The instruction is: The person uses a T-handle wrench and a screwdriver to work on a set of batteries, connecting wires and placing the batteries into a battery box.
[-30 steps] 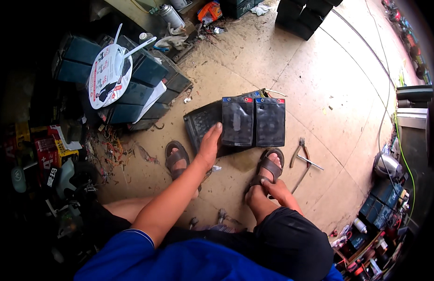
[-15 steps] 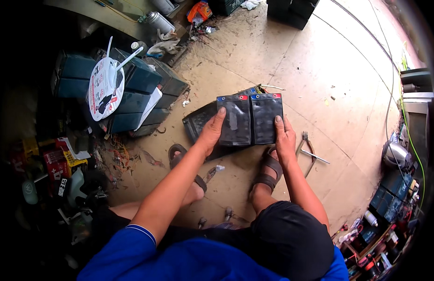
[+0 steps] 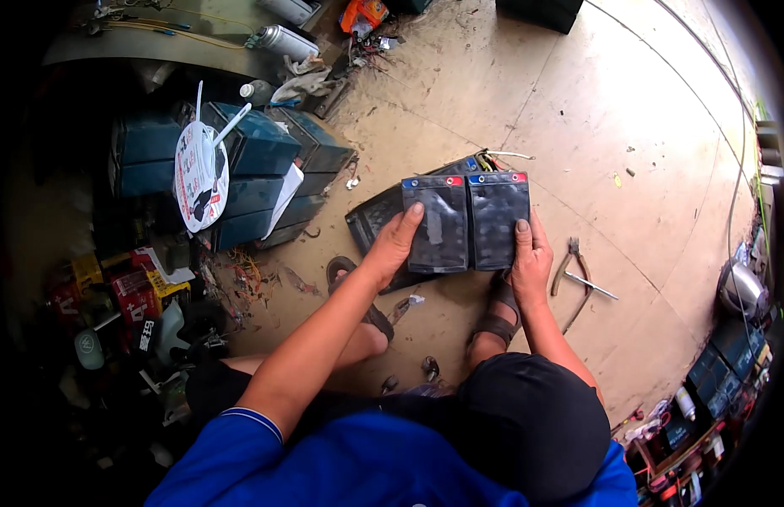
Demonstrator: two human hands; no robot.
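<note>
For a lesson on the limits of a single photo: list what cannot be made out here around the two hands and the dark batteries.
Head view only:
- Left hand palm: pressed on the left battery, so the contact is hidden.
- Right hand fingers: whether they curl under the right battery cannot be told.
- Third battery: mostly covered by the left battery.
- Wires: their ends are hidden behind the batteries.
- Pliers: too small to tell the type.
</note>
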